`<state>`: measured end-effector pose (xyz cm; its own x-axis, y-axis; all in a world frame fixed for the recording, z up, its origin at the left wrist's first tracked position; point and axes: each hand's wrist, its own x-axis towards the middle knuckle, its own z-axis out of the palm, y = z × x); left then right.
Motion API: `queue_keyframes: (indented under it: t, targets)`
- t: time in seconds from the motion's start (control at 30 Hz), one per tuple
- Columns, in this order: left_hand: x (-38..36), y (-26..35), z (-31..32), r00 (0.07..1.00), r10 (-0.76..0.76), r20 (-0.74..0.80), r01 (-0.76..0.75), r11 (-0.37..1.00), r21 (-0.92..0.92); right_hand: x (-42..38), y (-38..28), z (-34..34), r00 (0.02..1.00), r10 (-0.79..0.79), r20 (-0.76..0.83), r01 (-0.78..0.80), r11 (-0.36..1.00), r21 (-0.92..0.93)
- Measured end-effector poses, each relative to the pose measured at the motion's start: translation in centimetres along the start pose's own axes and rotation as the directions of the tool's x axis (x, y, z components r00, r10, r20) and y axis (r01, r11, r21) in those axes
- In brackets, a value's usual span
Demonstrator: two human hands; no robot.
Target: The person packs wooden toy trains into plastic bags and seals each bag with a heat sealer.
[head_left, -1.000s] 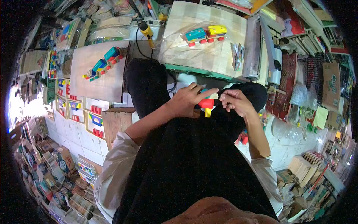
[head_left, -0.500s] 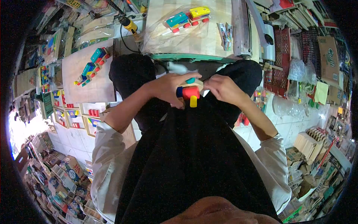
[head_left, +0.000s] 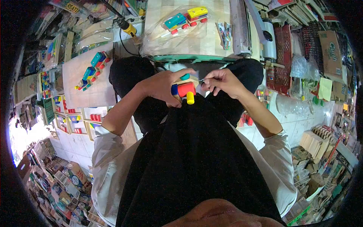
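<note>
Above my lap, my left hand (head_left: 160,86) is wrapped round a wooden toy train engine (head_left: 186,90). Its red body, yellow peg, dark blue block and a green part show between the fingers. To the right of it, my right hand (head_left: 225,83) is closed in a pinch. A small thin piece, pale or metallic, shows between its fingertips and the toy's bare wood end; its exact kind is too small to make out.
Ahead on the worktable (head_left: 160,43) lie a toy train (head_left: 186,18) on clear plastic and a printed paper strip (head_left: 225,36). More train cars (head_left: 91,71) stand on a board (head_left: 75,94) at left. A yellow-and-black tool (head_left: 129,29) sits near the table's left edge.
My right hand has drawn slightly away from the toy engine, revealing the thin piece at its fingertips. The left hand with the engine has shifted a little left and up in view.
</note>
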<state>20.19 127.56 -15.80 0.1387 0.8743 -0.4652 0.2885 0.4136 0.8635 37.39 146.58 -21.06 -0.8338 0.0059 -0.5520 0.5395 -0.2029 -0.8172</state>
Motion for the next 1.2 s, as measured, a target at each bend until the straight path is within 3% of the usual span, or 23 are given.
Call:
queue_keyframes:
  t: [0.1, 0.17, 0.23, 0.3, 0.33, 0.37, 0.4, 0.43, 0.47, 0.5, 0.53, 0.6, 0.63, 0.67, 0.7, 0.73, 0.77, 0.83, 0.9, 0.97, 1.0, 1.07, 1.2]
  targets:
    - [0.0, -0.1, 0.0, 0.999, 0.019, -0.03, -0.017, 0.996, 0.092, 0.0, -0.5, 0.2, 0.997, -0.07, 0.035, 0.071, 0.997, -0.024]
    - [0.0, -0.6, 0.2, 0.998, 0.035, -0.053, -0.027, 0.99, 0.135, -0.3, -1.6, 0.3, 0.993, 0.099, 0.063, -0.106, 0.987, 0.12]
    - [0.1, -1.0, 0.3, 0.98, 0.16, -0.115, -0.106, 0.92, 0.379, 0.2, -0.6, 0.3, 0.994, 0.103, 0.04, -0.106, 0.991, 0.083]
    - [0.2, -0.3, 0.0, 0.998, 0.047, -0.044, -0.033, 0.963, 0.267, 0.5, -0.2, 0.4, 0.995, 0.097, 0.024, -0.097, 0.994, 0.04]
    - [0.1, -0.1, -0.2, 0.997, -0.057, 0.042, 0.05, 0.987, 0.153, 0.2, -0.1, 0.5, 0.995, -0.093, 0.028, 0.096, 0.985, -0.144]
    - [0.2, -0.8, -0.3, 0.997, -0.064, 0.031, 0.059, 0.987, 0.152, 0.0, 0.0, 0.6, 0.959, -0.276, 0.069, 0.283, 0.906, -0.315]
    - [0.5, -2.2, -0.3, 0.991, 0.056, 0.121, -0.046, 0.995, -0.087, 0.0, -0.7, 0.4, 0.806, -0.529, 0.265, 0.569, 0.571, -0.592]
    - [0.8, -3.6, 0.0, 0.965, 0.194, 0.178, -0.127, 0.936, -0.329, -0.7, -1.4, 0.6, 0.702, -0.6, 0.384, 0.658, 0.34, -0.672]
    - [0.9, -5.3, 0.7, 0.926, 0.222, 0.307, 0.03, 0.765, -0.643, -1.5, -2.0, 1.0, 0.621, -0.65, 0.438, 0.679, 0.167, -0.715]
    - [-0.1, -5.9, 1.2, 0.932, 0.232, 0.28, 0.132, 0.501, -0.855, -2.0, -2.5, 1.2, 0.536, -0.684, 0.494, 0.671, -0.01, -0.742]
    - [-0.4, -6.4, 1.8, 0.945, 0.229, 0.231, 0.117, 0.424, -0.898, -1.6, -3.0, 1.1, 0.532, -0.686, 0.496, 0.674, -0.011, -0.738]
    - [-1.0, -4.6, 1.5, 0.956, 0.224, 0.188, 0.102, 0.347, -0.932, -1.0, -3.6, 0.7, 0.545, -0.733, 0.407, 0.727, 0.172, -0.664]
    - [-1.3, -2.3, 0.6, 0.971, 0.17, 0.169, 0.034, 0.599, -0.8, -0.9, -3.1, 0.7, 0.547, -0.734, 0.404, 0.725, 0.173, -0.666]
    - [-1.6, -0.5, -0.1, 0.983, 0.125, 0.135, -0.021, 0.804, -0.595, -0.8, -2.2, 0.6, 0.84, -0.513, 0.174, 0.523, 0.683, -0.511]
    - [-1.7, 0.0, -0.2, 0.982, 0.127, 0.138, -0.021, 0.806, -0.592, -0.8, -1.9, 0.6, 0.99, -0.128, 0.056, 0.137, 0.969, -0.208]
    - [-1.7, 0.2, -0.2, 0.995, 0.058, 0.077, -0.022, 0.917, -0.399, -0.8, -1.9, 1.0, 0.989, -0.139, 0.052, 0.14, 0.99, -0.012]
    - [-1.8, 0.4, -0.2, 1.0, 0.003, 0.001, -0.003, 0.982, -0.19, -0.8, -2.1, 1.1, 0.989, -0.138, 0.053, 0.138, 0.99, -0.014]
    - [-1.5, 0.4, -0.2, 0.998, -0.066, 0.01, 0.066, 0.989, -0.132, -0.7, -2.4, 1.3, 0.996, -0.09, -0.001, 0.09, 0.996, 0.028]
    - [-1.3, -0.2, 0.2, 0.968, 0.209, -0.141, -0.182, 0.967, 0.179, -0.5, -1.9, 1.3, 0.995, -0.094, -0.038, 0.093, 0.995, -0.048]
    - [-1.4, 0.0, 0.3, 0.988, 0.116, -0.104, -0.106, 0.99, 0.097, -0.6, -1.8, 1.5, 0.992, -0.1, -0.078, 0.09, 0.988, -0.125]
    - [-1.4, 0.2, 0.3, 0.998, 0.027, -0.054, -0.026, 1.0, 0.015, -0.8, -2.0, 1.8, 0.965, -0.239, -0.104, 0.204, 0.943, -0.264]
    - [-1.4, -0.7, 0.3, 0.999, 0.034, -0.025, -0.035, 0.998, -0.052, -1.1, -2.0, 2.3, 0.885, -0.449, -0.122, 0.362, 0.829, -0.426]
    - [-1.6, -1.1, 0.4, 0.997, 0.01, 0.073, 0.009, 0.967, -0.256, -1.5, -3.1, 2.1, 0.921, -0.385, -0.054, 0.339, 0.864, -0.372]
